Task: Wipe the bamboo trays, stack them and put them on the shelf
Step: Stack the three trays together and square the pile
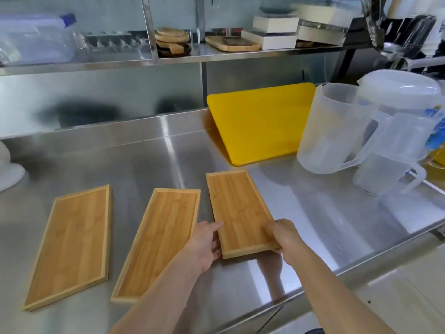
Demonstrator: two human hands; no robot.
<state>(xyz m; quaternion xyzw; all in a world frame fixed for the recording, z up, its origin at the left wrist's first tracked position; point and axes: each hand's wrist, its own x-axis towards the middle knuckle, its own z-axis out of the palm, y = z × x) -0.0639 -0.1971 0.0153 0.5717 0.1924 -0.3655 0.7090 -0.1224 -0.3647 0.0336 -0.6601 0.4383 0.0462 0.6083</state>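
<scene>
Your left hand (pixel 206 244) and right hand (pixel 284 235) both clamp the near end of the right bamboo tray (pixel 237 208) on the steel desk (pixel 154 160), with 2 more trays, the middle tray (pixel 160 239) and left tray (pixel 72 242), lying flat beside it.

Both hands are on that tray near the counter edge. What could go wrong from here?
The rightmost rectangular bamboo tray, gripped at its near end by the left hand and right hand, could swing into the clear plastic pitcher when lifted. No wiping cloth is visible, so trays might get stacked unwiped.
</scene>
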